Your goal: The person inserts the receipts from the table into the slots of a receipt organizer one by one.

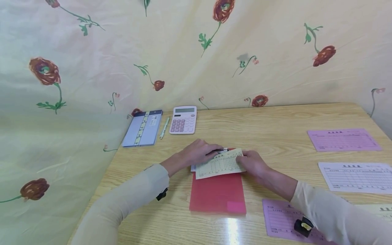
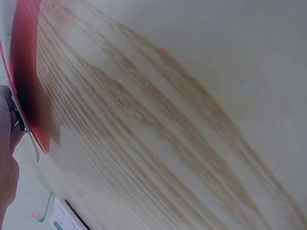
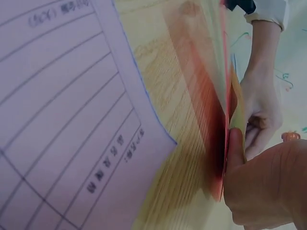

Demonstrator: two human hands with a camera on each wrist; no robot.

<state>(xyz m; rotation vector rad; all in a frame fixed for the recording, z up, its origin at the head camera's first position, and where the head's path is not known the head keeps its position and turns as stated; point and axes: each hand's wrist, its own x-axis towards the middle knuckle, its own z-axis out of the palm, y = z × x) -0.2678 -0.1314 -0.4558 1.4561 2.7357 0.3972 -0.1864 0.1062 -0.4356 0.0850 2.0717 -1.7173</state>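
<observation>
A red clipboard [image 1: 217, 190] with a pink patch [image 1: 236, 207] at its lower right corner lies on the table in the head view. My left hand [image 1: 197, 152] grips the dark and silver clip [image 1: 225, 149] at its top; the left wrist view catches this clip [image 2: 20, 122] at the frame's edge. A pale yellow printed form [image 1: 218, 166] lies slanted across the board, its right end pinched by my right hand [image 1: 253, 164]. Under its left end, a whitish sheet [image 1: 193, 168] peeks out. In the right wrist view, the thumb presses the yellow form [image 3: 238, 103] near the board's edge.
To the right lie a purple form [image 1: 344, 140], a white form [image 1: 356, 177], a pale yellow form [image 1: 378, 211] and another purple form [image 1: 277, 219] under the right forearm. A calculator [image 1: 183, 120], pen [image 1: 164, 128] and blue-grey folder [image 1: 143, 128] sit at back left, before a flowered cloth [image 1: 183, 51].
</observation>
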